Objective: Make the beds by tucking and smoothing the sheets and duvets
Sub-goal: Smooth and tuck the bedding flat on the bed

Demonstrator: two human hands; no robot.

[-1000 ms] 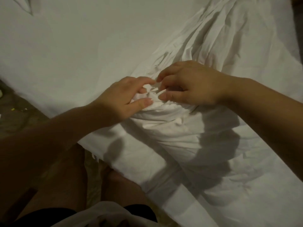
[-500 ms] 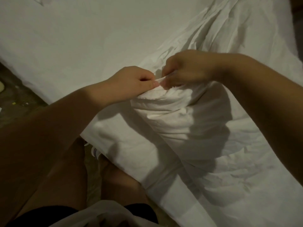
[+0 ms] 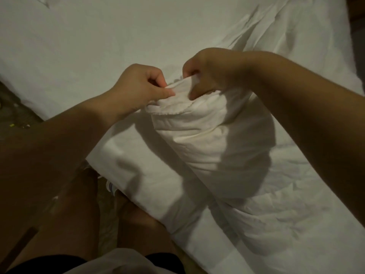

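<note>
no readable text, no labels, no brands, no numbers

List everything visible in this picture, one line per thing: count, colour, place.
bunched bedding: one, white, raised at centre, its frayed edge held by both hands
bed sheet: one, white, spread over the bed, smooth at upper left, creased at right
floor: one patch, dark, left edge beside the bed
yellow scrap: one, yellow, on the floor at far left
shorts: one pair, black, bottom edge
garment: one, white, bottom centre
legs: two, bare, lower left beside the bed
left hand: one, pinches the bedding's edge from the left
right hand: one, grips the same edge from the right
</note>
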